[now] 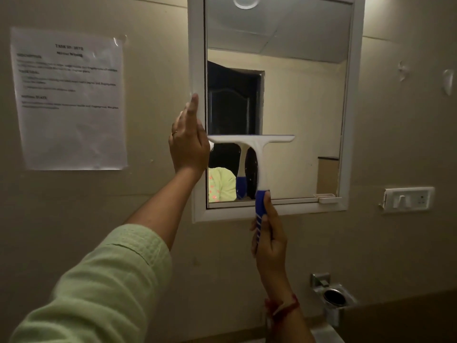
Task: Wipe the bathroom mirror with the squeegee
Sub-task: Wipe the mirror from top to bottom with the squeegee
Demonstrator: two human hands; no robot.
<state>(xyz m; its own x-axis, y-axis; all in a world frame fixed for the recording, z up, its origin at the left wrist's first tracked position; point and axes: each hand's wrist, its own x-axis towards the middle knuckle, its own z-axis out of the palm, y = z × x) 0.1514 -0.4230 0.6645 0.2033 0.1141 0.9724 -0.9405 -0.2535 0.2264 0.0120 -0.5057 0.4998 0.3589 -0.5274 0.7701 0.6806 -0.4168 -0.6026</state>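
A wall mirror (296,100) in a white frame (197,58) hangs straight ahead. My right hand (269,241) grips the blue handle of a white T-shaped squeegee (259,147). Its blade lies level against the glass in the lower left part of the mirror, its left end at the frame. My left hand (188,144) rests flat on the frame's left side, fingers extended upward, holding nothing. A pale green sleeve covers my left forearm.
A printed sheet (69,100) is taped to the wall left of the mirror. A switch plate (408,199) sits to the right, two clear wall hooks (447,81) above it. A metal cup holder (332,297) is mounted below right.
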